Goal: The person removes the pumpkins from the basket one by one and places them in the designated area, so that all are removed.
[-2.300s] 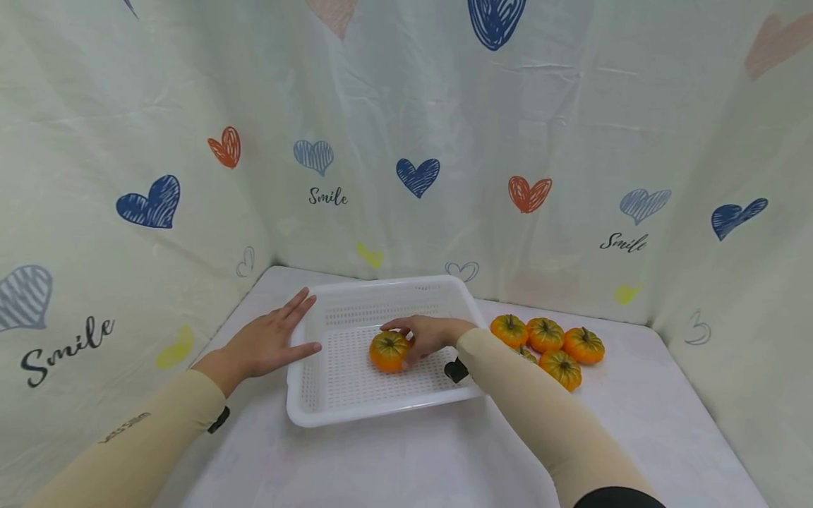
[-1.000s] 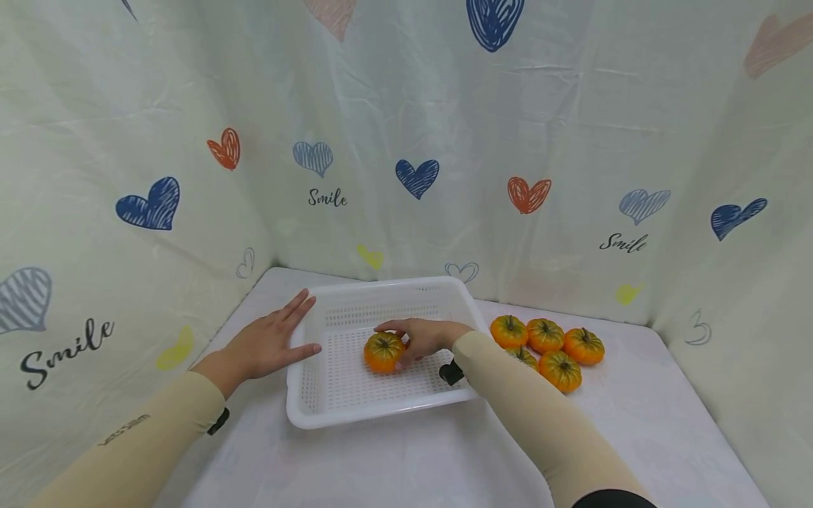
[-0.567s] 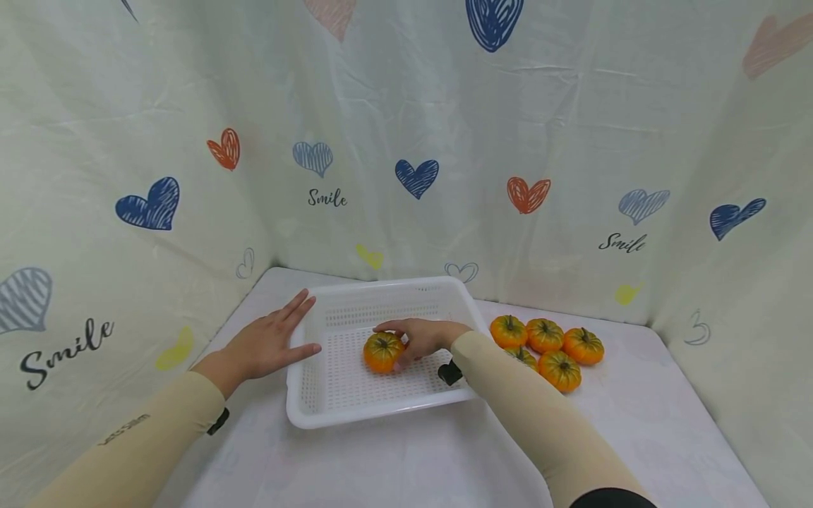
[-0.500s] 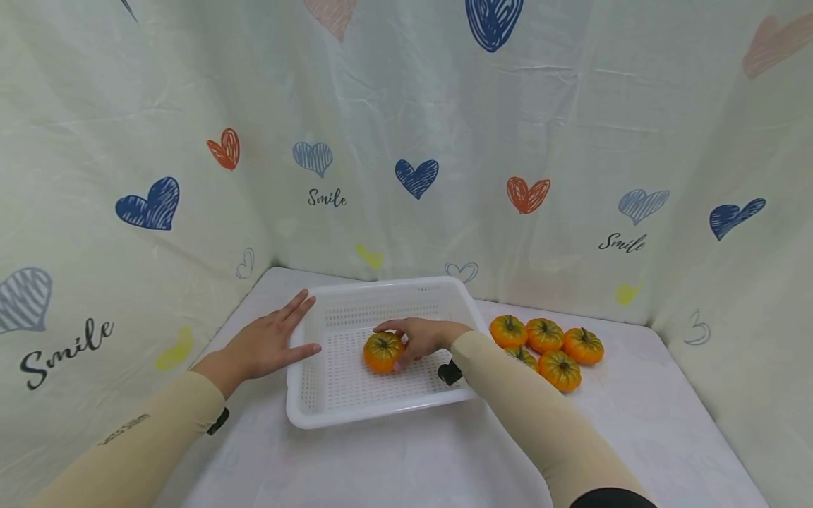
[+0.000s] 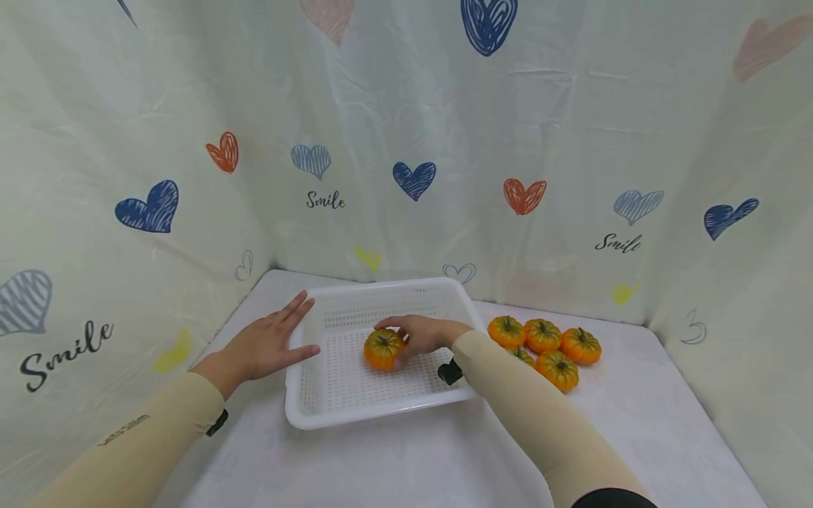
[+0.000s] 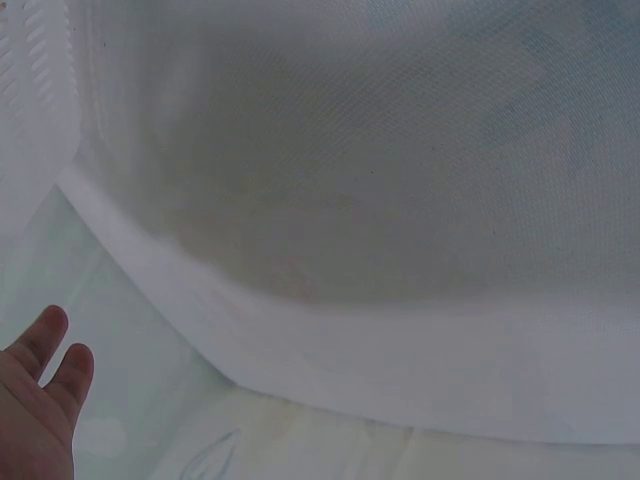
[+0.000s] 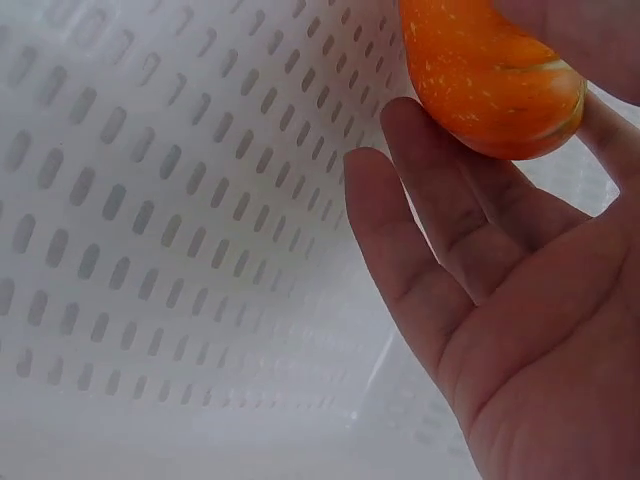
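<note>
A small orange pumpkin [image 5: 382, 349] with green streaks is inside a white plastic basket [image 5: 381, 409], near its middle. My right hand [image 5: 425, 334] reaches in from the right and holds that pumpkin between thumb and fingers. Seen from the right wrist, the pumpkin [image 7: 490, 85] sits at the top of the frame, against the fingers, with part of it behind the thumb. At the basket's left rim, my left hand [image 5: 267, 343] has its fingers and thumb spread and straight. The left wrist view catches only a part of the left hand [image 6: 40, 400] at the lower left corner.
Several similar pumpkins [image 5: 557, 371] lie in a cluster on the white table [image 5: 381, 466] just right of the basket, one partly hidden by my right sleeve. A curtain [image 5: 444, 106] printed with hearts surrounds the table at the back and sides.
Since the first frame the right hand has shifted slightly left with the pumpkin, and most recently it has risen a touch. The left hand and the other pumpkins stay put.
</note>
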Motion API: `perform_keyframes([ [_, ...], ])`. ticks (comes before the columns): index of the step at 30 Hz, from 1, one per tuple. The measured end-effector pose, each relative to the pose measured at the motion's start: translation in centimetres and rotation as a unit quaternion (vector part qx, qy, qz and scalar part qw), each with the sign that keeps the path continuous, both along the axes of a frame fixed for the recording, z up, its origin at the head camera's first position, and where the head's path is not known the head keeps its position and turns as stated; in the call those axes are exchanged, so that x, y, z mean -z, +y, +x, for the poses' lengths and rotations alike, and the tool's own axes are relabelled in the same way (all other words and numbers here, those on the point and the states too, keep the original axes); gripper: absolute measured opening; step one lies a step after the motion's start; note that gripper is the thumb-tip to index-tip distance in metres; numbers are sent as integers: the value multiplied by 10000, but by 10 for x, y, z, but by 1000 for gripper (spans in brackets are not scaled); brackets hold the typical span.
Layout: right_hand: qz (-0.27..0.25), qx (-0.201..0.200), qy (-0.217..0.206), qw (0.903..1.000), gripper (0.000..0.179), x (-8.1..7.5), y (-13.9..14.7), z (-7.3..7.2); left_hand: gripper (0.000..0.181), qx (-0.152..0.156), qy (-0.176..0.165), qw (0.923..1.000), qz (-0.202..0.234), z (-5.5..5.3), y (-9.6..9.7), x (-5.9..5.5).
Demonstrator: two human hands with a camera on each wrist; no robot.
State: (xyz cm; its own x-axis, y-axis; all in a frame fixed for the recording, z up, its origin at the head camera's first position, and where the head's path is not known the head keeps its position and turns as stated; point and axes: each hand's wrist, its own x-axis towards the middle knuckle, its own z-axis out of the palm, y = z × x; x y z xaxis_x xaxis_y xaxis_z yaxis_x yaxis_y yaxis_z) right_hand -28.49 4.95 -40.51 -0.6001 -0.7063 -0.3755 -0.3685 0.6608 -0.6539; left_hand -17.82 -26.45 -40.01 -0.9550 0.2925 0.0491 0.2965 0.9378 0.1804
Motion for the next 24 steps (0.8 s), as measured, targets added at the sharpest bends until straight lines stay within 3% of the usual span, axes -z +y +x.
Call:
perform_keyframes([
  [13,-127,197,34,9997,75,-6,10,1,96,9,24,10000,-24,0,-1,1],
  [24,-337,-108,270,9990,77,-17,20,3,95,54,115,9999,6,1,0,-1],
])
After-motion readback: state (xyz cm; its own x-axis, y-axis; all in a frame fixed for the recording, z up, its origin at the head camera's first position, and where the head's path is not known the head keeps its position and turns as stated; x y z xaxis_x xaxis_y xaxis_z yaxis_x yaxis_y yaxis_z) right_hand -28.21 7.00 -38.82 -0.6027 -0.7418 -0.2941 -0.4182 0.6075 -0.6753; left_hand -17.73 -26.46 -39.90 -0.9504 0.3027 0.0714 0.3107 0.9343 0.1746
